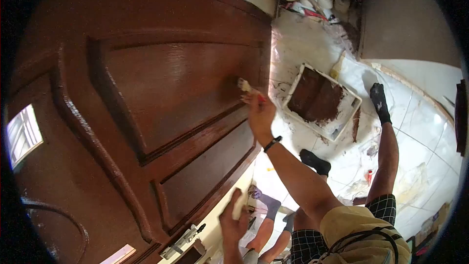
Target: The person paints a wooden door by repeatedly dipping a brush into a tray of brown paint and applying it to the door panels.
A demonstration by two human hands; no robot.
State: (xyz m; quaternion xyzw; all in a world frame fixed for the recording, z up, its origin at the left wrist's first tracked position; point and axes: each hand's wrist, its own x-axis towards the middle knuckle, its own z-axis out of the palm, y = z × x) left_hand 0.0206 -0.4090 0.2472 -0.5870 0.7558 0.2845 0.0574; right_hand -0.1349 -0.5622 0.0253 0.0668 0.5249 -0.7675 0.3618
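Observation:
My right hand (260,110), with a dark band at the wrist, grips a paintbrush (244,85). Its bristles are at the dark brown panelled door (171,78), near the right edge of a raised panel. Fingers of that hand are closed around the handle, which shows some red. Lower down, my left hand (234,220) is held up beside the door's lower edge, fingers apart and nothing visible in it. To the right of the brush lies a white rectangular tray (346,117) with brown paint inside, on the tiled floor.
Black-socked feet (380,98) stand on the paint-stained floor (405,112). Another person's legs in grey socks (269,204) show at the bottom. Shoes and litter (320,0) lie at the top. A small red-capped bottle (370,176) and plastic sheeting (410,181) are at right.

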